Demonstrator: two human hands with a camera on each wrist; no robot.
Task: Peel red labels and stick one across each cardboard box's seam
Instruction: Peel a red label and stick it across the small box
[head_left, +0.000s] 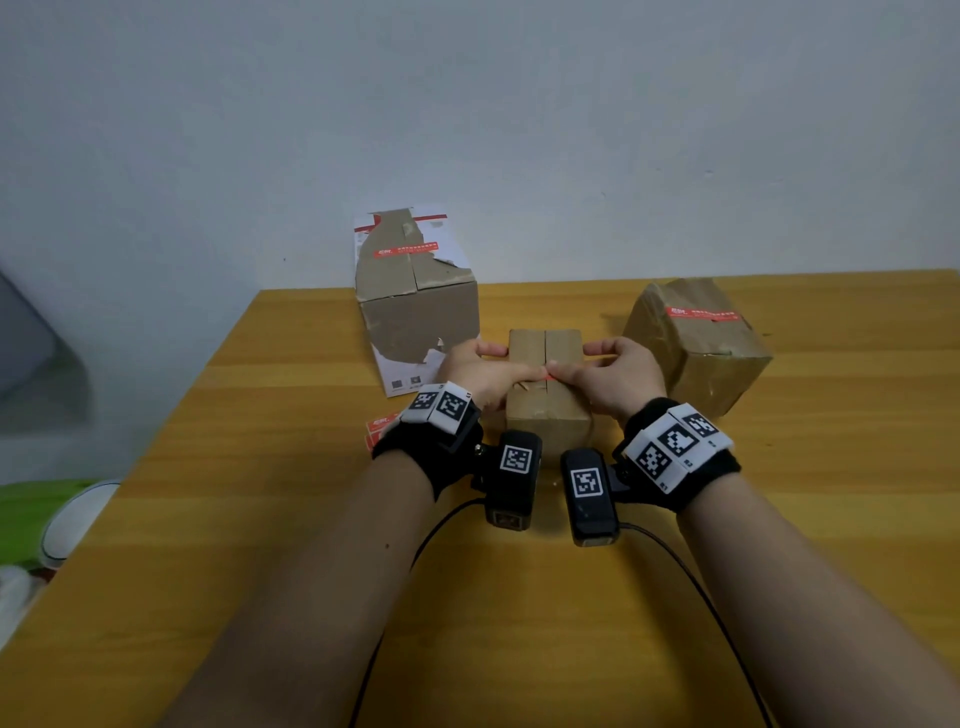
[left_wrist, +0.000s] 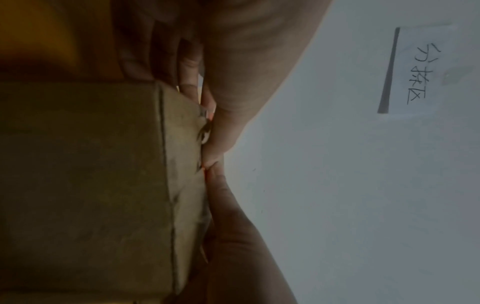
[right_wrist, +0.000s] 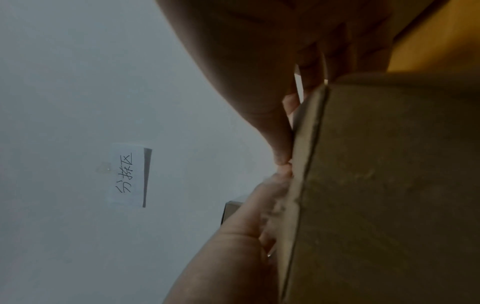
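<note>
A small brown cardboard box (head_left: 545, 410) stands at the table's middle with its top seam running away from me. My left hand (head_left: 483, 371) and right hand (head_left: 608, 374) clasp its top from either side. The fingers curl over the side edges, and the two thumbs meet at the seam. A sliver of a red label (head_left: 549, 378) shows under the thumb tips; most of it is hidden. In the left wrist view the left thumb (left_wrist: 217, 148) touches the right thumb (left_wrist: 221, 185) on the box (left_wrist: 91, 174). In the right wrist view the box (right_wrist: 389, 185) fills the right side.
A tall torn box (head_left: 415, 301) with a red label (head_left: 405, 250) stands behind on the left. A taped box (head_left: 696, 348) with a red label (head_left: 701, 313) sits to the right. Spare red labels (head_left: 378, 423) lie by my left wrist. Green and white items (head_left: 62, 514) lie off the table's left edge (head_left: 156, 452).
</note>
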